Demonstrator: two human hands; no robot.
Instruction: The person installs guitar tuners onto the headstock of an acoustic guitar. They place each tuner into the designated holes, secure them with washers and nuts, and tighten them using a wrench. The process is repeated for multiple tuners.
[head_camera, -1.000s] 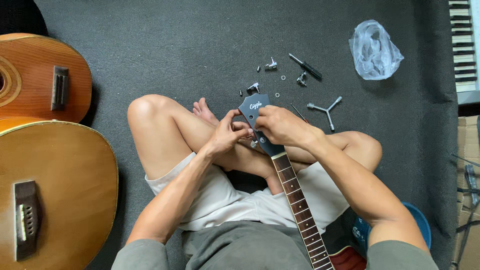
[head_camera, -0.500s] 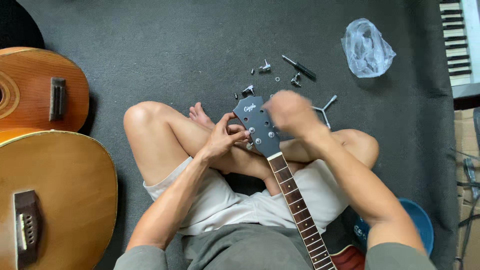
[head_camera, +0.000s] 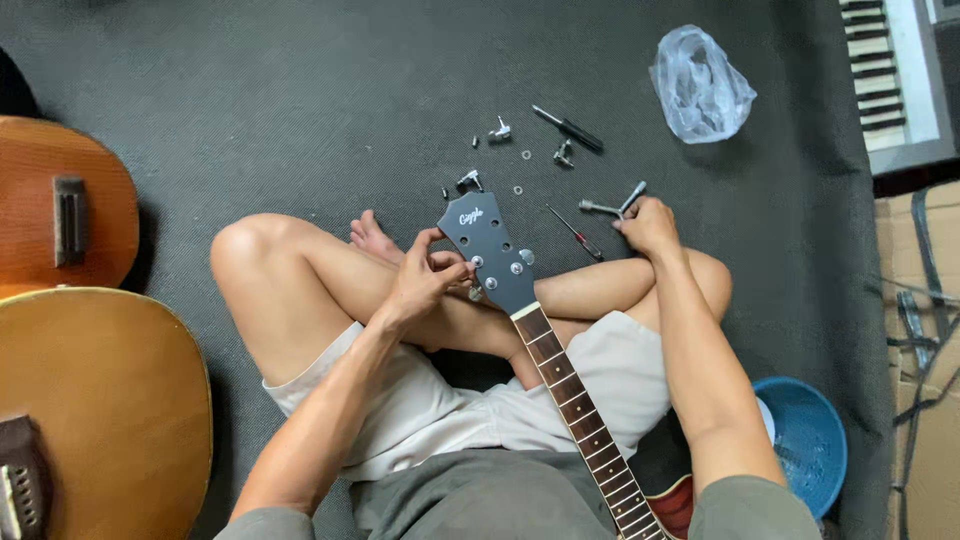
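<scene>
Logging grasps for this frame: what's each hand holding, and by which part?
Left hand grips the guitar headstock by its left edge. Right hand is on the Y-shaped metal wrench on the mat, at its near arm; a closed grip cannot be told.

Left hand (head_camera: 425, 275): forearm angled up across the lap, fingers curled in a pinch. Right hand (head_camera: 648, 226): arm extended forward, palm down, fingers bent.

A person sits cross-legged on the dark floor (head_camera: 250, 110) with a guitar neck (head_camera: 575, 410) across the lap. The left hand (head_camera: 425, 280) pinches the edge of the grey headstock (head_camera: 490, 250). The right hand (head_camera: 650, 225) rests on a 3-armed metal wrench (head_camera: 612, 205). Loose tuning pegs (head_camera: 500, 130), a screwdriver (head_camera: 568, 128) and a clear plastic bag (head_camera: 700, 85) lie beyond. 2 acoustic guitars (head_camera: 90, 400) lie at left.
</scene>
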